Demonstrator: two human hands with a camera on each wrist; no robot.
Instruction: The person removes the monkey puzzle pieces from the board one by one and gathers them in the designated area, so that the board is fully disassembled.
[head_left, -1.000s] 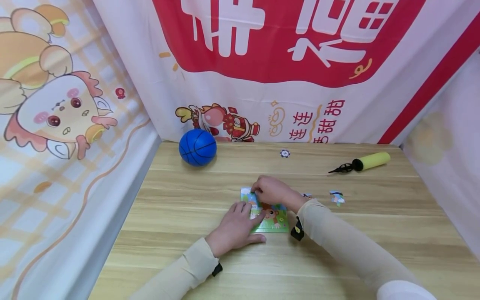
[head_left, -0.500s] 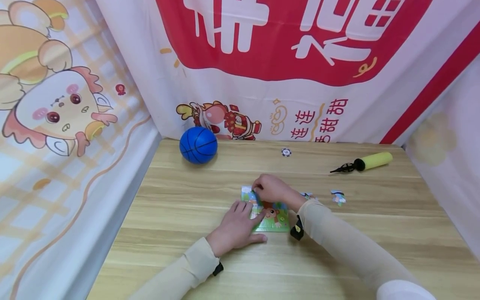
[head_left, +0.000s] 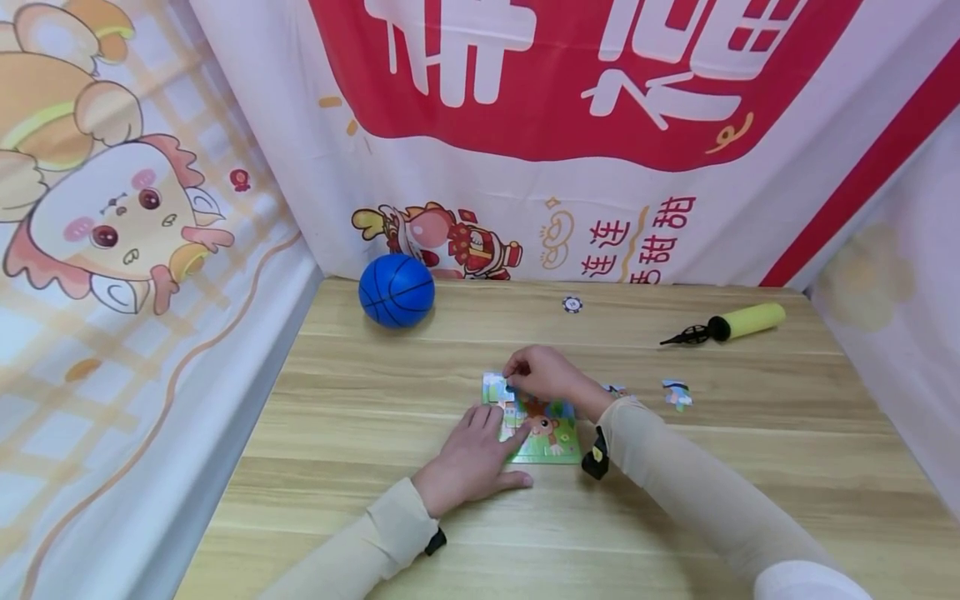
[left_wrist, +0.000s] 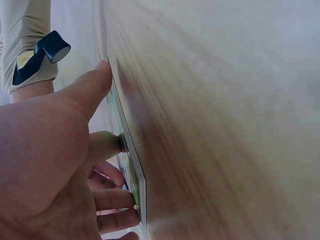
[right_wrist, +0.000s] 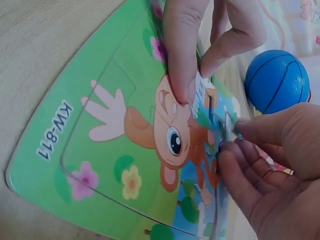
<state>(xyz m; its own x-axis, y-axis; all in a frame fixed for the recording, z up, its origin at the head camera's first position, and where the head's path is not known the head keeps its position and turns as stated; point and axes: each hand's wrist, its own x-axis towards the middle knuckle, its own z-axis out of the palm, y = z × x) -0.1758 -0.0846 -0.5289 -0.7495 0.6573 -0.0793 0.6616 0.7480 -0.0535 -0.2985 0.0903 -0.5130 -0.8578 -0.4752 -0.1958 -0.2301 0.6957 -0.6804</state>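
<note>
A jigsaw puzzle board (head_left: 561,450) with a cartoon monkey on green and blue lies on the table, marked KW-811 in the right wrist view. My left hand (head_left: 468,457) rests on its left side, fingers extended over the pieces; in the left wrist view the fingertips (left_wrist: 120,198) touch the board's face. At the top part of the board, my right hand (head_left: 546,373) pinches a puzzle piece (right_wrist: 228,126) between thumb and forefinger, tilted against the board. Fingers hide much of that piece. Two loose puzzle pieces lie to the right, one (head_left: 677,394) in plain sight, the other (head_left: 617,390) partly behind the right wrist.
Toward the back left of the wooden table (head_left: 337,375) sits a blue ball (head_left: 397,291) with black lines. A small round chip (head_left: 572,305) lies near the back edge. At the back right is a yellow hand pump (head_left: 750,321) with a black nozzle. Printed cloths hang behind and left.
My right fingertips have shifted slightly up, and more of the light-blue upper left of the puzzle shows beneath them. The left hand stays in place on the board.
</note>
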